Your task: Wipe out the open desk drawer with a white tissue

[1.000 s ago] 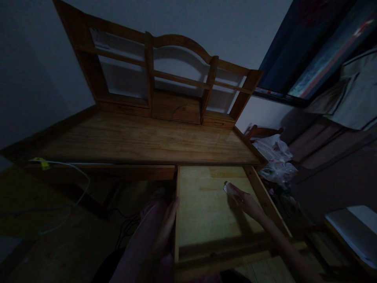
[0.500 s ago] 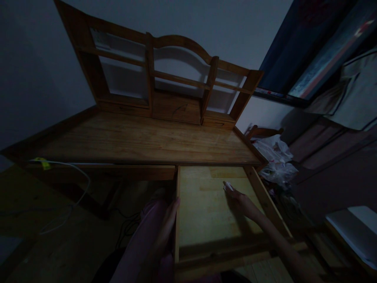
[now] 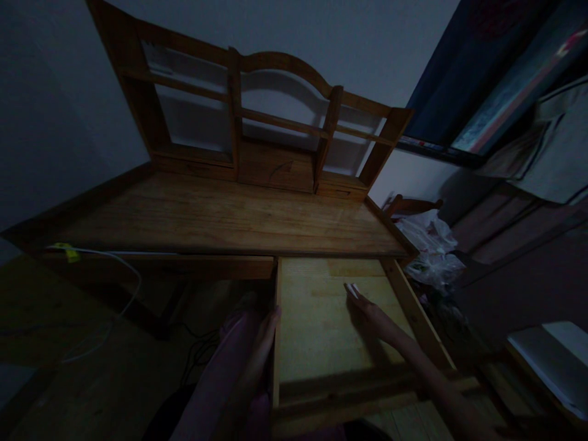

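A pulled-out wooden drawer (image 3: 312, 343) with a pale bottom juts from the desk in front of me. My left hand (image 3: 264, 340) holds the drawer's left side wall, its fingertips at the top edge. Over the drawer's bottom, right of the middle, my right hand (image 3: 370, 311) is closed on a small folded white tissue (image 3: 353, 290). The tissue pokes out between the fingertips, and the hand's shadow falls just below. In the dim light I cannot tell the tissue's exact material.
Behind the drawer runs the wooden desktop (image 3: 257, 220) with a shelf hutch (image 3: 285, 121) at its back. A white cable (image 3: 133, 269) with a yellow tag hangs at the left. Plastic bags (image 3: 432, 236) lie right of the desk. A pale flat object (image 3: 551, 361) lies at the lower right.
My right hand has shifted slightly left over the drawer's bottom with the tissue, and its fingers now lie flatter. My left hand has stayed on the drawer's side.
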